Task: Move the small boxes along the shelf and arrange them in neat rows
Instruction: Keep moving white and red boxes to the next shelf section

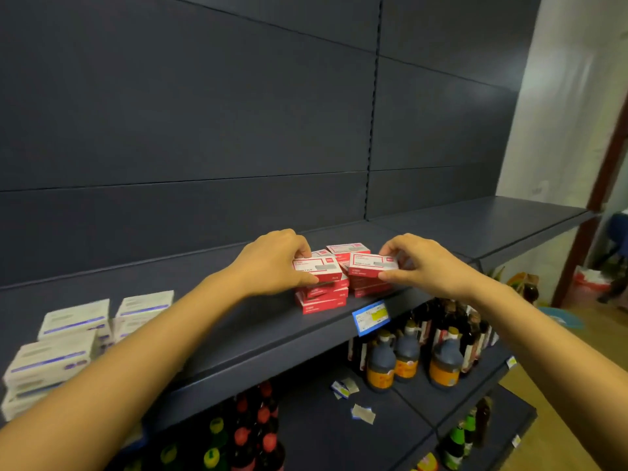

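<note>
Now left hand (272,266) pinches top red box (317,268) of left stack; right hand (424,266) pinches neighbouring red box (372,263); both on dark shelf (238,328).

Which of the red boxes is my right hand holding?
The top red box of the right front stack, pinched by your right hand at its right end; your left hand holds the left stack's top box.

Small red-and-white boxes (323,295) are lying flat in short stacks, clustered tight near the front edge of the dark blue shelf (238,321). More are sitting behind. Top box of left stack (317,268) is being pinched by the left hand (272,263). Top box of right stack (372,264) is being pinched at its right end by the right hand (424,263).
</note>
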{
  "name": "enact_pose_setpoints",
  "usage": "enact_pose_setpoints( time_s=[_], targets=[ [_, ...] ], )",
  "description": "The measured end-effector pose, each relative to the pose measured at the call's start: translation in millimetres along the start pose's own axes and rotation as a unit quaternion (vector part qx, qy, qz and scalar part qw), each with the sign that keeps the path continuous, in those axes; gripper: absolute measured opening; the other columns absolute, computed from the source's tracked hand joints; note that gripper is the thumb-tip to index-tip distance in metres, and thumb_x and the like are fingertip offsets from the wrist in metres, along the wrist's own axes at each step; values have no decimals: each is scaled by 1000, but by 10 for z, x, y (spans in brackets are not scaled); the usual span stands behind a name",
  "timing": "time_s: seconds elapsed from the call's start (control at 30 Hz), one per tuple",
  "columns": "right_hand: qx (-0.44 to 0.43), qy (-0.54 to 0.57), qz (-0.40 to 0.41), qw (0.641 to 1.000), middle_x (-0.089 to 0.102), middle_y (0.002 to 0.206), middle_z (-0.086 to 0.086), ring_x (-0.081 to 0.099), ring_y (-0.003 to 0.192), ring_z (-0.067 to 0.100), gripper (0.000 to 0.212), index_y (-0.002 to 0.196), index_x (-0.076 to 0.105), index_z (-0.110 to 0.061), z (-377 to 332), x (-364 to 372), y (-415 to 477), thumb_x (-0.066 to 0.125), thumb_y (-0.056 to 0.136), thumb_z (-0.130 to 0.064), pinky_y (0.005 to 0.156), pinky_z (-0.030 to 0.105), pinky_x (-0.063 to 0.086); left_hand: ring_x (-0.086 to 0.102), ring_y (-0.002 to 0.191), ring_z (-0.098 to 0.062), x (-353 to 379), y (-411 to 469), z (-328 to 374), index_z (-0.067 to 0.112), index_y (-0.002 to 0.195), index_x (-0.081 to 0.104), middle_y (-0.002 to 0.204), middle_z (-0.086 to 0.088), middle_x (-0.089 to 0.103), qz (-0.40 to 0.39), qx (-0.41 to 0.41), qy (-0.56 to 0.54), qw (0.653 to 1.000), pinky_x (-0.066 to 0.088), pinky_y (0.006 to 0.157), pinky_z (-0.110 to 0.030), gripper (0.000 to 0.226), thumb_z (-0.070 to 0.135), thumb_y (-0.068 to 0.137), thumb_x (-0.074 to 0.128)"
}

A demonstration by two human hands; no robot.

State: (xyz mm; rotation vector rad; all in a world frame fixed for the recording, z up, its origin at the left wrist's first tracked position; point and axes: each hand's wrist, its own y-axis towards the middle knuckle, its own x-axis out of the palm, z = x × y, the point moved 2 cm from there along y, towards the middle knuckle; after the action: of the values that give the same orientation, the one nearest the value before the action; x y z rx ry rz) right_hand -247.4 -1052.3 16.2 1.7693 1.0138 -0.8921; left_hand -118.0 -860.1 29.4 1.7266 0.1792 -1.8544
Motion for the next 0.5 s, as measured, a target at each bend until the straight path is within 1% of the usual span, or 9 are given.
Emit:
enact_pose_setpoints(
  time_s=[0.1,0.2,0.3,0.4,0.5],
  targets=[
    [-41,18,-29,999,54,108,-5,56,95,16,32,109,56,-20,161,2,194,68,81,-32,84,31,49,54,103,-19,96,71,67,17,113,56,118,-2,57,1,-35,11,999,48,87,-38,45,43,77,67],
    [-72,32,-48,996,55,112,-3,57,96,16,35,112,55,-19,274,20,349,68,82,-32,82,29,49,54,105,-17,184,105,112,17,115,54,121,-2,57,6,-72,0,997,48,88,-36,46,41,78,66],
    [-91,38,-63,993,54,116,-2,56,98,15,37,115,53,-19,356,79,457,67,83,-32,82,26,49,54,102,-15,244,93,140,18,114,56,119,0,59,41,-99,-10,994,48,85,-33,45,42,77,67],
    [-103,48,-74,991,54,119,-1,56,97,15,35,116,54,-20,395,138,513,65,84,-31,85,31,50,53,97,-11,249,60,160,21,109,57,114,4,61,73,-121,1,990,46,82,-30,42,47,78,64],
    [-131,-5,-50,990,51,119,-6,51,94,10,29,113,57,-29,367,137,540,60,86,-38,78,32,45,52,94,-11,159,-25,155,22,103,60,108,5,62,114,-137,26,984,43,78,-28,35,49,81,58]
  ],
)
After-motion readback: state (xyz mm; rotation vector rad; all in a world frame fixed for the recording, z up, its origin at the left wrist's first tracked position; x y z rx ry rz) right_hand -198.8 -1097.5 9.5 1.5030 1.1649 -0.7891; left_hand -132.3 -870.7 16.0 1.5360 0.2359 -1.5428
